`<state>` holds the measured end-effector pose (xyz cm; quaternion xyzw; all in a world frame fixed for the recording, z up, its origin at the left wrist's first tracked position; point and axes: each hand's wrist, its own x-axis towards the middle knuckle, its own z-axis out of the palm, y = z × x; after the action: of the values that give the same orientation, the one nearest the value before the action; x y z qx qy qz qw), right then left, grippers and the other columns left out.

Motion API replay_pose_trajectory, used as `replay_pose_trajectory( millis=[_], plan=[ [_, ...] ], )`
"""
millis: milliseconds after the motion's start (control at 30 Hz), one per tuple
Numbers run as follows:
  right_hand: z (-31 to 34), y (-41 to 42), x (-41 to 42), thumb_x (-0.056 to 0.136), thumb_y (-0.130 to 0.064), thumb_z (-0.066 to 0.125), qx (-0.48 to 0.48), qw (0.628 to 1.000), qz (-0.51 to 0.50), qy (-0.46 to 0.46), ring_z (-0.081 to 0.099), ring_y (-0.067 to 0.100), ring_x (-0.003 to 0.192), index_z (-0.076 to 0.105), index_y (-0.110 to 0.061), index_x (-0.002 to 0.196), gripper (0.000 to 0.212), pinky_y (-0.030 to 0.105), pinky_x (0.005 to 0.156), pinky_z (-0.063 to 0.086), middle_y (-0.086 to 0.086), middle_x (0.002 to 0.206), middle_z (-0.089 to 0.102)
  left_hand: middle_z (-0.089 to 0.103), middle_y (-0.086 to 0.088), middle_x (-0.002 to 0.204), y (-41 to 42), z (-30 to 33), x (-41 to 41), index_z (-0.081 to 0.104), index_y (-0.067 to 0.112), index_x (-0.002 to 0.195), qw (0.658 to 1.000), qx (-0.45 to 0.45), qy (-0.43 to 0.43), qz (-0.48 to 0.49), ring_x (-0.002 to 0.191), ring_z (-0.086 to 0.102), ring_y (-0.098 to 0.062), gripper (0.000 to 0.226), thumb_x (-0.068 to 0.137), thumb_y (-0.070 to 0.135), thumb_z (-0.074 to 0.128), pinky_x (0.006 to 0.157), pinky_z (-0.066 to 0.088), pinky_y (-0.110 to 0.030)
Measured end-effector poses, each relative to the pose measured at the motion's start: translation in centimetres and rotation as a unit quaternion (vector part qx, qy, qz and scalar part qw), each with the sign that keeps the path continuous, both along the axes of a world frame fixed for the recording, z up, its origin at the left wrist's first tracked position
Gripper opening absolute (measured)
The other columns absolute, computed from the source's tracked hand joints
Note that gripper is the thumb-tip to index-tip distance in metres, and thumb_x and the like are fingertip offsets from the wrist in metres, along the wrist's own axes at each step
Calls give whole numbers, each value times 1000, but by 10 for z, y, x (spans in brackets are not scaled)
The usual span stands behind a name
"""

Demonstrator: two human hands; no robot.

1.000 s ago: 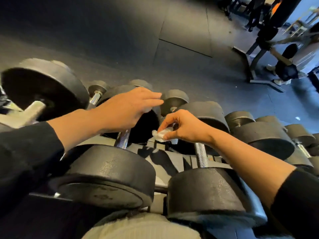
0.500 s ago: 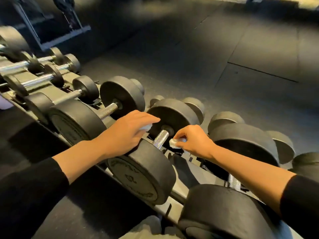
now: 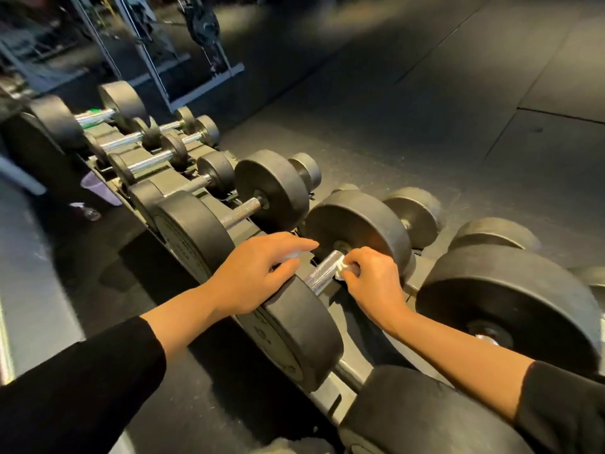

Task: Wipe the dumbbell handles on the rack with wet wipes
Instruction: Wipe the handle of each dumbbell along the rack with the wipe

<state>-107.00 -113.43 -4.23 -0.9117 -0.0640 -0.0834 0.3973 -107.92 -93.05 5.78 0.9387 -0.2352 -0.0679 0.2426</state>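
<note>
Dumbbell handle (image 3: pixel 322 271), knurled chrome, sits at frame centre btwn two black round heads on the rack (image 3: pixel 353 371). Right hand (image 3: pixel 376 283) at 3 o'clock of it, fingers curled, pinching a small white wet wipe (image 3: pixel 340 268) against the bar. Left hand (image 3: pixel 258 276) at 9 o'clock, fingers loosely spread, resting on near head (image 3: pixel 304 332), w/ something pale under the fingertips. One wipe, two hands; approx. nine dumbbells in the row, far ones blurred.

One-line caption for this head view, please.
Right hand presses a white wipe against a knurled dumbbell handle while the left hand rests on its near head.
</note>
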Motion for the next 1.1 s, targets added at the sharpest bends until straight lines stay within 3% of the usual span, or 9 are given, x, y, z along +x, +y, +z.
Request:
replay_pose_trajectory(
  millis=[67, 233, 467, 600, 667, 767, 833, 967, 1100],
  plan=[
    [-6, 2, -2, 84, -9, 66, 36, 999, -10, -8, 55, 8, 72, 69, -10, 90, 7, 19, 69, 48, 1, 85, 64, 59, 18, 123, -1, 2, 0, 58, 30, 129, 1000, -8, 9, 1, 113, 52, 4, 37, 95, 31, 41, 98, 44, -27],
    [-10, 12, -12, 81, -7, 70, 114, 993, -13, -4, 49, -1, 67, 68, -11, 84, 5, 5, 63, 38, -7, 80, 57, 60, 18, 117, -4, 5, 0, 61, 27, 124, 1000, -6, 12, -6, 105, 55, 7, 35, 95, 28, 42, 93, 46, -24],
    [-10, 19, -22, 76, -9, 76, 198, 978, 56, -35, 59, 3, 78, 72, -12, 85, 11, 10, 65, 47, -7, 86, 64, 61, 16, 117, -4, 5, 0, 61, 29, 123, 1000, -14, 23, 3, 105, 56, 2, 37, 94, 36, 39, 93, 47, -32],
    [-8, 24, -25, 74, -7, 77, 242, 958, 155, -9, 61, 6, 77, 73, -13, 82, 11, 13, 63, 47, -7, 82, 65, 62, 15, 116, -3, 3, 1, 61, 29, 123, 999, -23, 25, 8, 103, 58, 1, 38, 93, 36, 39, 91, 49, -36],
    [-5, 26, -24, 72, -6, 76, 243, 955, 165, -29, 60, 5, 72, 72, -12, 78, 9, 14, 62, 45, -7, 78, 65, 63, 14, 115, -2, 3, 0, 61, 29, 123, 999, -25, 23, 7, 103, 58, 1, 38, 93, 36, 39, 91, 49, -36],
    [1, 16, -13, 74, -5, 73, 238, 965, 54, -98, 59, 8, 71, 70, -9, 77, 6, 19, 63, 47, -2, 77, 65, 62, 15, 116, -3, 3, 0, 59, 30, 124, 999, -30, 28, 9, 104, 57, 2, 39, 93, 39, 38, 93, 48, -32],
    [2, 7, -6, 78, -4, 70, 213, 969, -6, -123, 59, 8, 81, 70, -9, 85, 8, 18, 71, 48, 1, 87, 66, 62, 16, 117, -3, 3, 0, 59, 31, 124, 999, -30, 30, 8, 105, 57, 2, 39, 93, 39, 37, 94, 47, -29],
    [-11, 9, -5, 82, -6, 67, 78, 994, 34, -63, 54, 13, 112, 69, -14, 111, 30, 21, 94, 41, 0, 114, 66, 61, 18, 117, -3, 5, -1, 58, 34, 122, 999, -31, 36, 12, 106, 56, 4, 37, 92, 40, 37, 94, 44, -24],
    [-8, 11, -6, 79, 1, 66, 66, 995, 33, -66, 57, 16, 103, 71, -14, 108, 33, 12, 87, 32, -1, 105, 70, 62, 17, 116, -4, 5, -1, 58, 36, 121, 999, -34, 34, 11, 104, 57, 3, 35, 92, 40, 38, 93, 46, -26]
  ],
)
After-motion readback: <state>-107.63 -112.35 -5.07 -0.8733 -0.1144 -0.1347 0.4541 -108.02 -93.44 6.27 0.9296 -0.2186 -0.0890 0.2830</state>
